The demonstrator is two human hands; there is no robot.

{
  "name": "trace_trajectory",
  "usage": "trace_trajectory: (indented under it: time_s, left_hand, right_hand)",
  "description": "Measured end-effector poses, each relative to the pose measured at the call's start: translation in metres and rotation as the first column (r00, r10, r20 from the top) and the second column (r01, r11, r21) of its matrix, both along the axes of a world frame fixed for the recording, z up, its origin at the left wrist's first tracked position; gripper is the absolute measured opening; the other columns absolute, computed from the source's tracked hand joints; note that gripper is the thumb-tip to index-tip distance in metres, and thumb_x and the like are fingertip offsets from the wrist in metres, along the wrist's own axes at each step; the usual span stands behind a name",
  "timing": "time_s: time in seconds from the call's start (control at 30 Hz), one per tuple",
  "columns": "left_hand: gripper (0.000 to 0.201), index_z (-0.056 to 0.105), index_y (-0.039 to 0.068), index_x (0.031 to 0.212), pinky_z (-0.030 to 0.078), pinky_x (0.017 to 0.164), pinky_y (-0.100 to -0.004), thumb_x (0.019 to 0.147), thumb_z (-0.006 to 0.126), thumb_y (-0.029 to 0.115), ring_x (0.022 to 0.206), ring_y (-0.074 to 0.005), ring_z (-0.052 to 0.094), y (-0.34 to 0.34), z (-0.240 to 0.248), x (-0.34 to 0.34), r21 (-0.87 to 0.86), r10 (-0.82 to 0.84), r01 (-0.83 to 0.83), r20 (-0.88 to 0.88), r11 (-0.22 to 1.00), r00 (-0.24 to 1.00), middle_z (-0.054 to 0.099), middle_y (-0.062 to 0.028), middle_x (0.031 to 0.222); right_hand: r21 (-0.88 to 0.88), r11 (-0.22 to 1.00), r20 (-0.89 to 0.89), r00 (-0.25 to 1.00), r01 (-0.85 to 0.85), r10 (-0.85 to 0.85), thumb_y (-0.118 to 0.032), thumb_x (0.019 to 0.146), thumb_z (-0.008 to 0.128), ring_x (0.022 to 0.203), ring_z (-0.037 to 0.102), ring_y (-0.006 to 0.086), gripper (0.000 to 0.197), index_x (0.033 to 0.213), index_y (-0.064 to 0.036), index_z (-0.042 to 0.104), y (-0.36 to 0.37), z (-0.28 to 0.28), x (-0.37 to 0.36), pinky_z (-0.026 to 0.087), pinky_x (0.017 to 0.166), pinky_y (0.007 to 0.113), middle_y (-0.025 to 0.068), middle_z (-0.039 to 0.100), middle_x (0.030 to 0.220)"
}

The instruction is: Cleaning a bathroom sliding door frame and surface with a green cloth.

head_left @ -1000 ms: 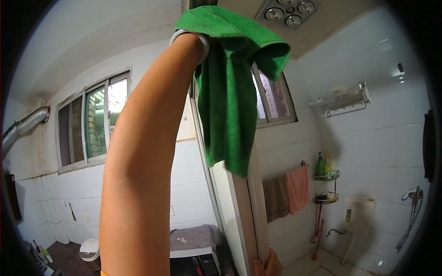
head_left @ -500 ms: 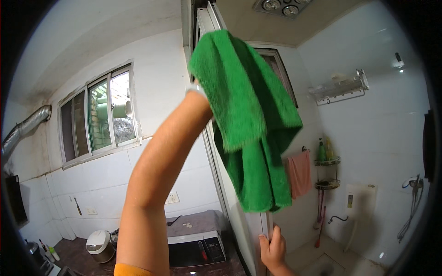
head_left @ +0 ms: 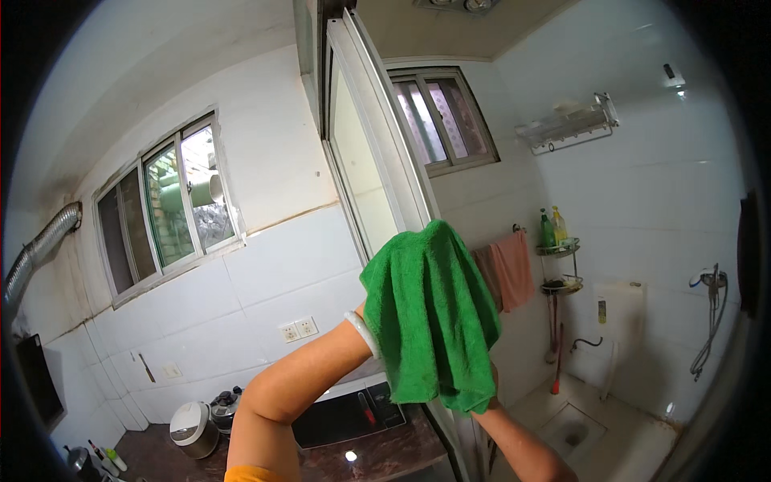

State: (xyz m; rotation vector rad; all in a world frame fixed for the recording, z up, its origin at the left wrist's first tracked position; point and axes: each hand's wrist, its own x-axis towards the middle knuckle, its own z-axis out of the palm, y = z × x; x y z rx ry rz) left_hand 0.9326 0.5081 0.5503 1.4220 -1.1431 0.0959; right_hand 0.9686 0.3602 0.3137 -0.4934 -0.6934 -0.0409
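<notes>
A green towel point(head_left: 434, 317) drapes over my left hand point(head_left: 361, 310), covering nearly all of it. The towel moves with that hand and lies against the edge of a sliding door point(head_left: 393, 136) with a pale metal frame. A light-coloured bangle point(head_left: 363, 334) circles my left wrist. My right hand point(head_left: 488, 408) is low by the same door edge, mostly behind the towel's lower hem. Its fingers are hidden, so I cannot see whether they grip the frame.
To the left, a countertop point(head_left: 377, 462) carries a black-fronted microwave point(head_left: 341, 422) and a rice cooker point(head_left: 193, 428). Beyond the door is a tiled bathroom with a corner rack point(head_left: 560, 285), pink towel point(head_left: 512, 273), shower head point(head_left: 708, 279) and squat toilet point(head_left: 572, 426).
My left hand has slid down along the door edge with the green towel, uncovering the upper frame and the bathroom window. My right hand, earlier gripping the frame, is now mostly covered.
</notes>
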Motion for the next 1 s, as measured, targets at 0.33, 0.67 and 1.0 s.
trace_trajectory:
  time_s: [0.33, 0.67, 1.0]
  left_hand:
    - [0.038, 0.052, 0.008, 0.139, 0.044, 0.109, -0.0366, 0.105, 0.045, 0.023, 0.122, -0.0202, 0.058, 0.001, 0.100, -0.003, -0.078, -0.260, 0.249, -0.392, 0.965, 0.883, 0.059, -0.0087, 0.137]
    - [0.037, 0.053, 0.010, 0.138, 0.043, 0.109, -0.0352, 0.104, 0.046, 0.023, 0.125, -0.0176, 0.056, -0.036, 0.242, -0.023, 0.056, 0.180, -0.194, 0.197, 0.979, 0.964, 0.059, -0.0059, 0.138]
    - [0.041, 0.048, 0.008, 0.143, 0.043, 0.106, -0.0340, 0.105, 0.047, 0.022, 0.121, -0.0195, 0.055, -0.012, 0.385, -0.001, -0.454, 0.379, -0.827, 0.867, 0.333, -0.323, 0.058, -0.0080, 0.137]
  right_hand:
    - [-0.160, 0.102, 0.727, 0.187, 0.982, -0.661, -0.032, 0.077, 0.078, 0.072, 0.068, 0.0391, 0.042, 0.104, -0.0028, 0.065, -0.020, 0.039, -0.020, 0.053, 0.063, 0.046, 0.0144, 0.070, 0.081]
    - [-0.159, 0.256, 0.593, 0.300, 0.953, -0.748, -0.020, 0.086, 0.069, 0.067, 0.061, 0.0407, 0.030, 0.101, 0.0035, 0.056, -0.021, 0.039, -0.026, 0.046, 0.061, 0.047, 0.0198, 0.064, 0.076]
    - [-0.353, 0.291, 0.601, 0.454, 0.889, -0.658, -0.032, 0.096, 0.059, 0.074, 0.054, 0.0352, 0.049, 0.125, 0.0073, 0.054, -0.025, 0.026, -0.040, 0.041, 0.076, 0.046, 0.0137, 0.059, 0.079]
